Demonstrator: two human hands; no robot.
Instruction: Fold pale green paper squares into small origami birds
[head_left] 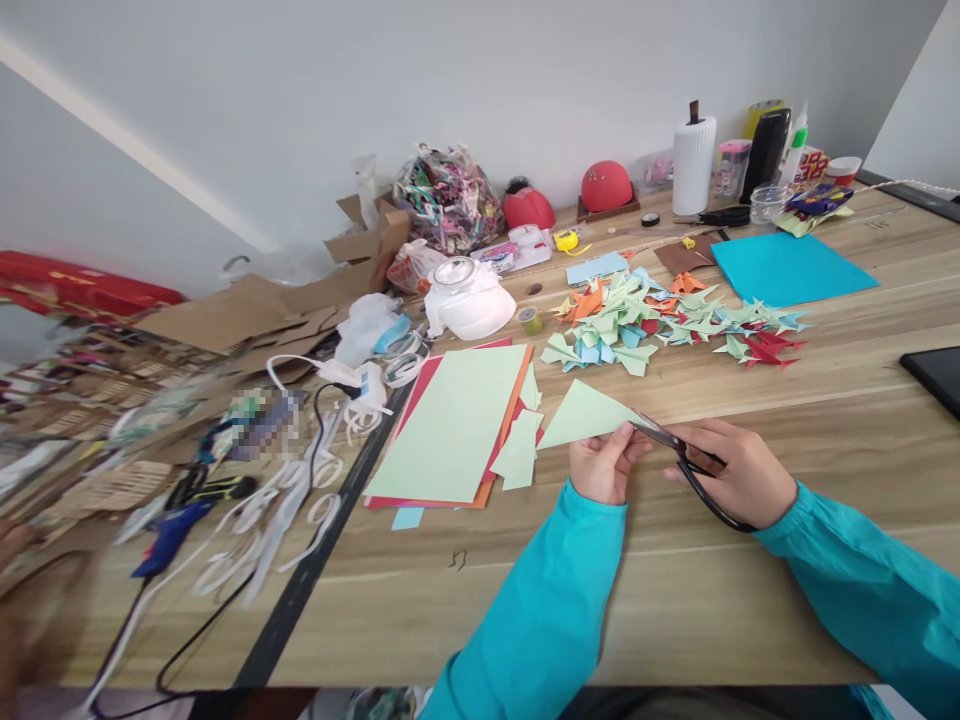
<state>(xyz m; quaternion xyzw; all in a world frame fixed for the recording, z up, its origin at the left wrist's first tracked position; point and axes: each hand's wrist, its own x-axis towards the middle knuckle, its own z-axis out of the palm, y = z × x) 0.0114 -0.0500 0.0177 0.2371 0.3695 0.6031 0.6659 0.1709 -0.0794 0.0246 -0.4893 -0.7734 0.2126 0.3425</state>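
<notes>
My left hand (604, 465) pinches the near corner of a pale green paper triangle (581, 413) held just above the wooden table (675, 590). My right hand (739, 475) grips black-handled scissors (686, 460), whose blades point left and meet the triangle's right edge. Both arms wear teal sleeves. To the left of the triangle lies a stack of coloured sheets (454, 420) with a pale green one on top, and small green offcuts (520, 447) rest beside it.
A heap of folded paper shapes (660, 325) lies beyond my hands, with a blue sheet (791, 268) at right. A white teapot (469, 300), paper towel roll (692, 165), cardboard scraps (247, 315), a glue gun (176, 530) and cables crowd the left and back. A dark tablet (937, 375) sits at right.
</notes>
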